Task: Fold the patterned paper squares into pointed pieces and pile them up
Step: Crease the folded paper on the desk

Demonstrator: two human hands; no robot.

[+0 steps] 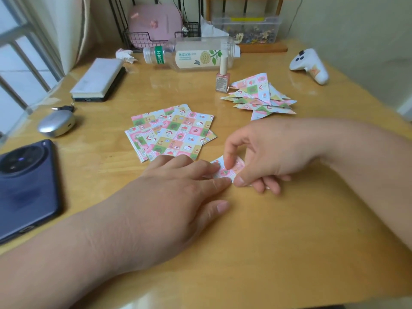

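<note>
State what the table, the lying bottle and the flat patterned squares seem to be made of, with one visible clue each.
Table: probably wood with a glossy clear coat; grain lines and glare show.
Bottle: seemingly clear plastic; see-through wall, printed label.
Squares: thin printed paper, fairly matte; they lie flat with crisp edges.

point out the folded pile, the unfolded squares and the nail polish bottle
folded pile (256,88), head view, top triangle's patterned face
unfolded squares (185,134), head view, middle of top sheet
nail polish bottle (223,82), head view, pink glass body
</note>
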